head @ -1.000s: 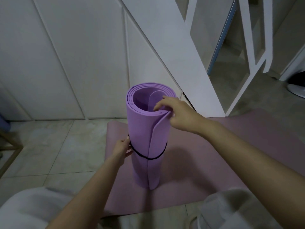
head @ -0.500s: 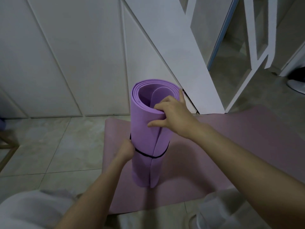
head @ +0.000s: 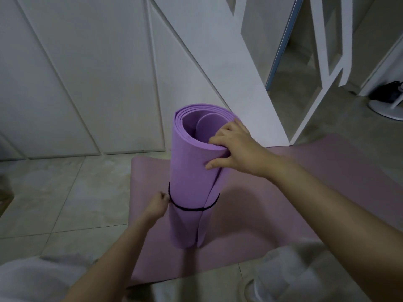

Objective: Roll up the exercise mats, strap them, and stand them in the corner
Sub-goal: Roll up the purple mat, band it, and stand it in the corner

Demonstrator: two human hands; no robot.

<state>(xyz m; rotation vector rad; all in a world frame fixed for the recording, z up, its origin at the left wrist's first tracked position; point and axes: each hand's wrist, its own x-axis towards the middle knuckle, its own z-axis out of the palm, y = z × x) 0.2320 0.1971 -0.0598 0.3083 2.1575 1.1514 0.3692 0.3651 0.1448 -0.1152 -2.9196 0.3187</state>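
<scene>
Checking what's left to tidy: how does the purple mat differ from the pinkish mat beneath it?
The purple mat is rolled into a tube and stands upright; the pinkish mat lies unrolled, flat on the floor. A black strap circles the purple mat low down; the pinkish mat has none. The right hand grips the purple mat's top rim and the left hand pinches its strap; neither holds the pinkish mat. Both are single-colour mats.
</scene>
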